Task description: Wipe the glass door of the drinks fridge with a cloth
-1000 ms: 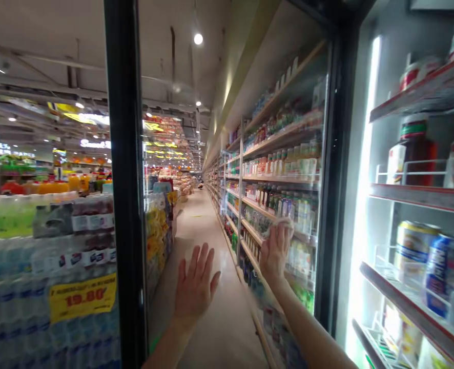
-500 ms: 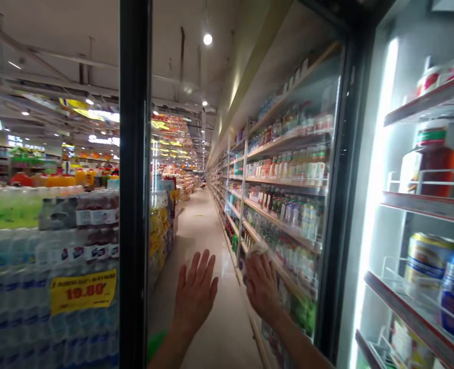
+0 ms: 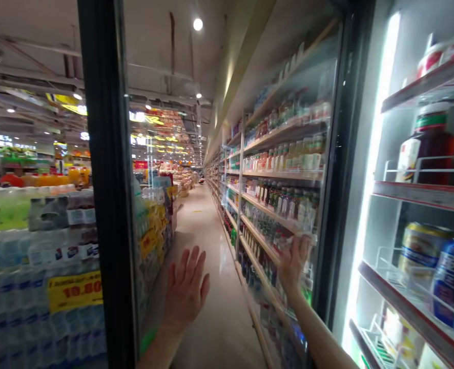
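Observation:
A glass cooler door (image 3: 106, 205) with a black frame stands swung out in front of me. My left hand (image 3: 186, 292) is open, its fingers spread against the glass at lower middle. Farther right, my right hand (image 3: 293, 261) presses against the pane with bent fingers. A pale, crumpled cloth (image 3: 307, 240) shows at its fingertips; motion blur hides its exact shape. Shelves of bottles appear in the glass behind this hand. It cannot be told whether they are reflected or seen through.
On the right, the lit cooler has shelves with a dark red bottle (image 3: 429, 146), a gold can (image 3: 422, 248) and a blue can (image 3: 448, 282). Stacked bottle packs (image 3: 38, 287) with a yellow price sign (image 3: 75, 292) stand at left. An aisle floor (image 3: 200, 225) runs through the middle.
My right hand has slid right and slightly up across the glass with the pale cloth. My left hand stays spread on the pane. The door's left frame edge now appears farther left.

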A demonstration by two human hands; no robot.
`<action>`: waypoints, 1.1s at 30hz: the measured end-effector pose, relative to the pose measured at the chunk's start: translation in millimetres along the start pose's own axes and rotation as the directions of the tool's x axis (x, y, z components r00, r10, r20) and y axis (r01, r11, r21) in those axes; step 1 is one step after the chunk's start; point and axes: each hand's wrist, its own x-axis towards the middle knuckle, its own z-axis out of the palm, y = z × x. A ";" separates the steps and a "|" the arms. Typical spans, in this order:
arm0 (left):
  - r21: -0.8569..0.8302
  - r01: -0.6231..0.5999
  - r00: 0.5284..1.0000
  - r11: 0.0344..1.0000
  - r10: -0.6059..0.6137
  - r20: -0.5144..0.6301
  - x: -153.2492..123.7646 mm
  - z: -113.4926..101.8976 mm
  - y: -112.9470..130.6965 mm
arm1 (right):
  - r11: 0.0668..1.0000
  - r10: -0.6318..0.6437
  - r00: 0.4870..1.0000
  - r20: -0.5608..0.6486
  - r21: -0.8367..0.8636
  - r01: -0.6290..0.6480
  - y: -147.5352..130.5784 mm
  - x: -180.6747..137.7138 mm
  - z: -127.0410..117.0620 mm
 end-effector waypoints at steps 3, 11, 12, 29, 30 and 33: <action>-0.006 -0.001 1.000 1.000 0.001 -0.008 0.4 -0.2 1.0 | 0.995 -0.085 0.995 0.053 0.052 0.082 -9.0 2.0 1.5; -0.015 0.023 1.000 1.000 -0.023 -0.020 -2.1 4.5 1.2 | 0.996 -0.084 0.994 -0.065 0.031 0.086 -6.8 44.4 6.2; -0.024 0.025 0.999 0.999 -0.026 -0.024 -1.6 4.7 1.2 | 0.998 -0.050 0.995 -0.086 0.030 0.053 -10.1 49.8 7.9; -0.090 0.124 0.992 0.988 -0.124 0.001 2.2 0.6 7.1 | 0.903 -0.421 0.889 0.179 0.177 0.392 -75.2 14.5 9.7; -0.094 0.121 0.993 0.988 -0.121 0.005 2.3 -0.1 7.5 | 0.938 -0.332 0.936 0.120 0.150 0.313 -78.6 15.4 9.7; -0.094 0.122 0.993 0.988 -0.121 0.015 2.7 -2.5 8.3 | 0.952 -0.285 0.953 0.098 0.144 0.270 -89.0 14.5 8.2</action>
